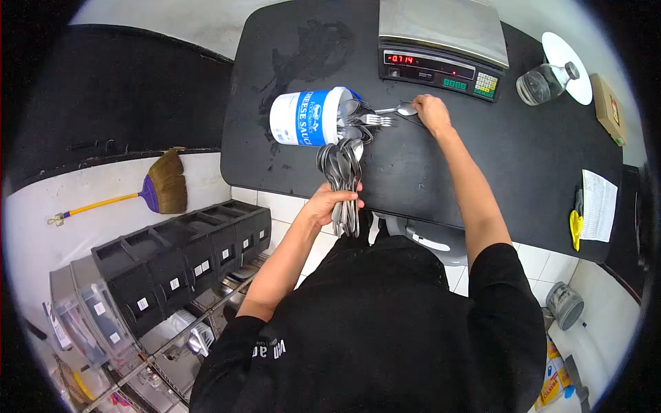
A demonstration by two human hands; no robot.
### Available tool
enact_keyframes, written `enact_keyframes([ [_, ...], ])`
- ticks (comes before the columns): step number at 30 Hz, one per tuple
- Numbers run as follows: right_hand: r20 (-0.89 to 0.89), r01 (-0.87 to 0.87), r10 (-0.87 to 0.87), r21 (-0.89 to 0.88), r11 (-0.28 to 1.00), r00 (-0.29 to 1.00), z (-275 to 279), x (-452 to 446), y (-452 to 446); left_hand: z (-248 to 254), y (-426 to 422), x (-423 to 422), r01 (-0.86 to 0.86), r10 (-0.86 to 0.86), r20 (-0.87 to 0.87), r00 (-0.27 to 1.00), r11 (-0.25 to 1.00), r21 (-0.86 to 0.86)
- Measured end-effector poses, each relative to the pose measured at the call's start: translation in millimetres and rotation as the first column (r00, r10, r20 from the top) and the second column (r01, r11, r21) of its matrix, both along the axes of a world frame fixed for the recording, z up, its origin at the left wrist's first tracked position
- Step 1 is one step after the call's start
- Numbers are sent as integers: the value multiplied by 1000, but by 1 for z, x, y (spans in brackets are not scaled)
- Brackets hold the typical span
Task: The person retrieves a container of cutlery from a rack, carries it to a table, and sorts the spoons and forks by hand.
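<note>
My left hand [335,202] is wrapped round the handles of a bunch of metal spoons [339,165], their bowls pointing away from me. My right hand [429,112] pinches a single spoon [406,108] by its bowl end, just over the table. A white and blue cheese sauce bucket [286,118] lies on its side, its mouth facing right. Spoons and forks [375,120] spill from the mouth toward my right hand. The bunch in my left hand is at the near side of the bucket's mouth.
A scale [441,65] reading -0.714 stands at the back of the black table [509,151]. To its right are a glass jar [540,86] and a cardboard box [608,110]. A paper sheet [599,206] lies near the right edge. Black bins [179,255] stand at lower left.
</note>
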State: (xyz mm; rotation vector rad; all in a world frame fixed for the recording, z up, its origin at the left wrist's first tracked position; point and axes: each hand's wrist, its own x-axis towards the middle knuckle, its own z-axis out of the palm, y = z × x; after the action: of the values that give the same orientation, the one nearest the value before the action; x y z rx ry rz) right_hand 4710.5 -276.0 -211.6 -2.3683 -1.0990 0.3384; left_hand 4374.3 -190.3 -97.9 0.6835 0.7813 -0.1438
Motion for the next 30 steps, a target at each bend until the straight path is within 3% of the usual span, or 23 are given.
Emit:
enact_keyframes([
  [4, -123, 105, -95, 72, 992, 988, 30, 6, -21, 11, 2, 9, 35, -35, 2, 999, 989, 147],
  [9, -220, 192, -146, 202, 960, 964, 86, 6, -61, 15, 5, 28, 18, -21, 15, 1000, 980, 196],
  [11, -418, 276, -186, 165, 947, 889, 118, 1, -74, 18, 8, 37, 20, -12, -40, 999, 978, 208],
  [13, -341, 246, -179, 165, 955, 923, 132, -2, -84, 22, 9, 48, 24, -20, -22, 1000, 975, 222],
  [15, -212, 81, -25, 257, 963, 977, 146, -12, -90, 21, 9, 56, -25, 15, 45, 999, 973, 230],
  [19, -198, -160, 219, 277, 947, 955, 172, -65, -77, 18, 2, 65, 87, -97, 27, 995, 965, 247],
  [21, -349, -71, 207, 363, 929, 914, 169, -91, -64, 10, -9, 62, 92, -105, 16, 994, 929, 357],
  [23, -561, -5, 206, 338, 941, 802, 159, -100, -53, 20, -21, 61, 93, -101, 9, 995, 951, 294],
  [24, -561, 4, 203, 345, 939, 803, 156, -98, -52, 18, -24, 59, 67, -64, -19, 998, 958, 279],
  [26, -731, -33, 193, 228, 973, 655, 150, -88, -45, 14, -22, 56, 76, -68, -37, 997, 954, 292],
  [27, -831, 71, 141, 212, 975, 539, 145, -78, -45, 13, -20, 55, 75, -62, -51, 997, 951, 299],
  [28, -606, 80, 86, 242, 967, 791, 131, -66, -46, 13, -17, 54, 62, -51, -44, 998, 949, 310],
  [29, -311, 77, 12, 271, 959, 950, 109, -54, -50, 20, -14, 56, 68, -51, -60, 997, 942, 329],
  [30, -60, 88, -80, 150, 985, 995, 75, -45, -56, 26, -12, 55, 34, -16, -57, 998, 939, 341],
])
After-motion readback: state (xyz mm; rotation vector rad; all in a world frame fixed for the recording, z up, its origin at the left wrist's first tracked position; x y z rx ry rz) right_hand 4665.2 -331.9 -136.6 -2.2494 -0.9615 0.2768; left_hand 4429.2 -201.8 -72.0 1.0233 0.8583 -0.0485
